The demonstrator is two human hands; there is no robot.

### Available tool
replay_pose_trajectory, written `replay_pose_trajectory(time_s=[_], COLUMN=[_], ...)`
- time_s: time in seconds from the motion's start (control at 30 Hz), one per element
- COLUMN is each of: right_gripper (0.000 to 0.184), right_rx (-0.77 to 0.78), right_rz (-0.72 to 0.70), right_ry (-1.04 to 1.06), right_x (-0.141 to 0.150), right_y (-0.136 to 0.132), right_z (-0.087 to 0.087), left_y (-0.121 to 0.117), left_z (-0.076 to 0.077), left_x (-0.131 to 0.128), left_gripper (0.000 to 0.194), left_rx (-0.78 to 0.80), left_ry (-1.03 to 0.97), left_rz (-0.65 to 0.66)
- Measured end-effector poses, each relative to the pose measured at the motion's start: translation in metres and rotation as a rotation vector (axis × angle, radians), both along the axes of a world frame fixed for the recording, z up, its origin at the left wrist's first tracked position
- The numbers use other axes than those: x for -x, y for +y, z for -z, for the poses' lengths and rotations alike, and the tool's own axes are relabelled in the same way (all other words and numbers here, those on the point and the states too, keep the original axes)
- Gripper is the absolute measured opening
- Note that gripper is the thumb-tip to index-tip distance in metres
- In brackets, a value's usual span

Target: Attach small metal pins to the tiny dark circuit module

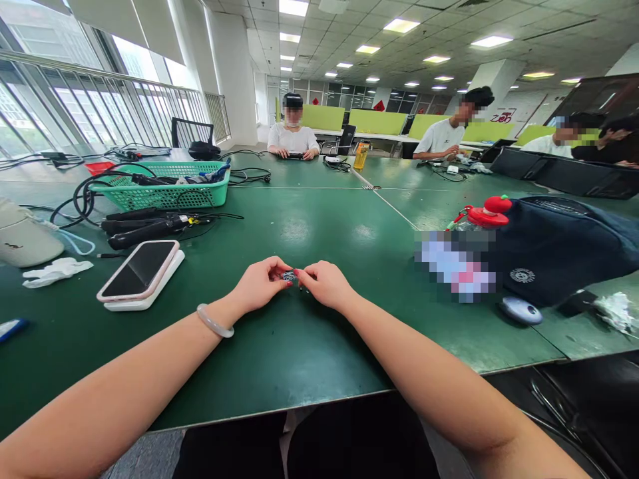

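Just above the green table (279, 359), near its front middle, my two hands meet at a small dark item with a pale pattern (288, 275). It is too small and too covered by fingers to name. My left hand (262, 285), with a pale bangle (214, 321) on the wrist, pinches it between thumb and fingers. My right hand (327, 283) is closed too, its thumb and fingertips at the item's right side. What lies inside the right fingers is mostly hidden.
Left stand a phone (140, 269) on a white box, black cables and a green basket (164, 196). On the right lie a dark bag (564, 246), a red-lidded bottle (484, 214) and a mouse (520, 311). A person (293, 136) sits opposite; several others sit far right.
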State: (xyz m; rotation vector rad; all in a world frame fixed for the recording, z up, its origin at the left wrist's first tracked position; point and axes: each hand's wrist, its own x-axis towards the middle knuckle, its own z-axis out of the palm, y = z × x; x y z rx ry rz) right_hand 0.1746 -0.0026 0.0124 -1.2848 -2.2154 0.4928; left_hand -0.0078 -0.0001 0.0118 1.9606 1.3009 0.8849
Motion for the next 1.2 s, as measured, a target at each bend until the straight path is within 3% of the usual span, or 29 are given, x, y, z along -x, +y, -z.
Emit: replay_pose_trajectory(time_s=[0.13,0.3,0.5,0.77,1.2], right_gripper=[0.031,0.012,0.012,0.013,0.022], right_rx=[-0.182,-0.237,-0.214,-0.315,-0.471], right_rz=[-0.057,-0.095,-0.124,-0.143,-0.208], right_ry=[-0.197,-0.347,-0.335,-0.211,-0.413], right_x=[0.007,0.015,0.009,0.003,-0.002], right_y=[-0.011,-0.016,-0.010,-0.012,-0.006], right_z=[-0.001,0.002,0.005,-0.010,-0.005], left_y=[0.005,0.008,0.006,0.002,-0.001], left_z=[0.003,0.007,0.006,0.004,0.000], left_x=[0.003,0.005,0.005,0.003,0.000], left_gripper=[0.024,0.024,0.023,0.021,0.018], left_rx=[0.017,0.025,0.039,0.082,0.085], left_ry=[0.027,0.044,0.035,0.006,0.044], left_rz=[-0.067,-0.060,-0.048,0.030,0.086])
